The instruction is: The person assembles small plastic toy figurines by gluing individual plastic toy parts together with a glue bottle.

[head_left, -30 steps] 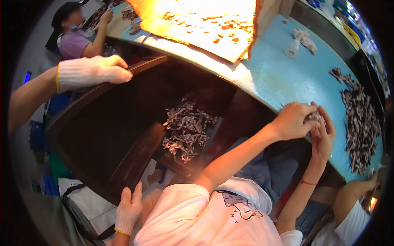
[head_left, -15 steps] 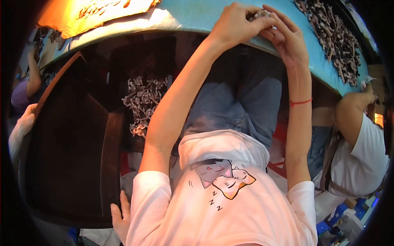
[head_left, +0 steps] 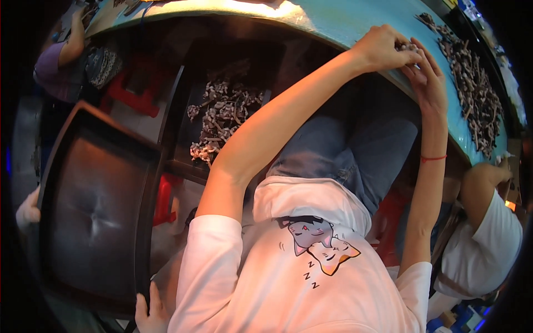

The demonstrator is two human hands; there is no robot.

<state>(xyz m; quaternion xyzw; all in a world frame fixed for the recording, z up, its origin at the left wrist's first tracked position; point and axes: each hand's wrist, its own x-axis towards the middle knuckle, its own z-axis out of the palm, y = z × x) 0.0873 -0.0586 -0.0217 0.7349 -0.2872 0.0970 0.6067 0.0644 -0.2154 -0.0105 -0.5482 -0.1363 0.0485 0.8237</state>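
- The light-blue desk (head_left: 344, 22) curves across the top and down the right of the view, lit warmly along its top left stretch; around it is a crowded workroom, with a red stool (head_left: 133, 91) under its left part.
- Along the desk's far right edge lies a long pile (head_left: 474, 94) of dark, slender pieces, apart from both hands.
- The small, pale grey-brown clump (head_left: 408, 48) is above the desk's near edge, left of the pile, held up among the fingertips rather than laid down.
- The left hand (head_left: 380, 49) has its thumb and fingers closed on the clump, a narrow pinch with little gap. The right hand (head_left: 432, 83) meets it from the other side, fingers bent upward around the clump; I cannot tell how firmly that grip bears.
- So the clump sits between the two grips, at the fingertips and clear of the palms; fingers cover part of it, so its full shape is hidden.
- The step in hand looks like close two-handed finger work on this one clump. The next move, I judge, calls for a steady left pinch while the right fingertips stay free to adjust.
- Below the desk's near edge, a dark tray (head_left: 180, 147) holds more pale, knobbly pieces (head_left: 225, 111). To its left, a co-worker's gloved hand (head_left: 29, 212) is at the left edge of a tilted black tray (head_left: 100, 183).
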